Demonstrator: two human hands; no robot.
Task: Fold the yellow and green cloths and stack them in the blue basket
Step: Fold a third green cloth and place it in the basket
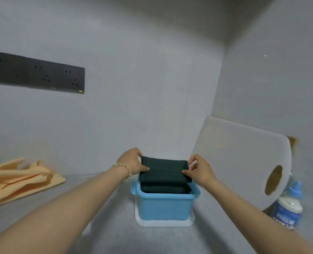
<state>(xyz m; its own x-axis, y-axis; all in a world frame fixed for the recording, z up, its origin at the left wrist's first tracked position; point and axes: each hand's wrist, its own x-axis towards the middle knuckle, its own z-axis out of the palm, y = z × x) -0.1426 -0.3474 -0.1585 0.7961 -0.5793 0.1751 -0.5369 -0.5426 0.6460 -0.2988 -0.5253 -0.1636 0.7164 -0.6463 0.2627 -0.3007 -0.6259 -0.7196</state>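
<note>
Item 1. Folded green cloth (165, 168): a dark, flat rectangle, held just above the blue basket (164, 206), long axis running left to right between my hands. My left hand (132, 163) pinches its left short edge and my right hand (200, 170) its right short edge, thumbs on top. The hands are apart by the cloth's length and both are equally near it.

Item 2. Blue basket: stands on a white tray (163, 223) on the bench (106, 226), straight ahead of me and directly under the held cloth. A second dark green fold (165, 188) already lies in it, up to the rim. I cannot tell whether it is a separate cloth.

Item 3. Yellow cloth (20, 178): rumpled and unfolded on the bench, well apart to the left, nearer my left hand.

Judgement: the coming move is straight down, keeping the long axis square to the basket's opening. The yellow cloth remains to be folded.

Also present: a white cutting board (243, 158) leaning on the right wall, a blue-capped bottle (287, 208) beside it, and a dark socket panel (36, 72).
</note>
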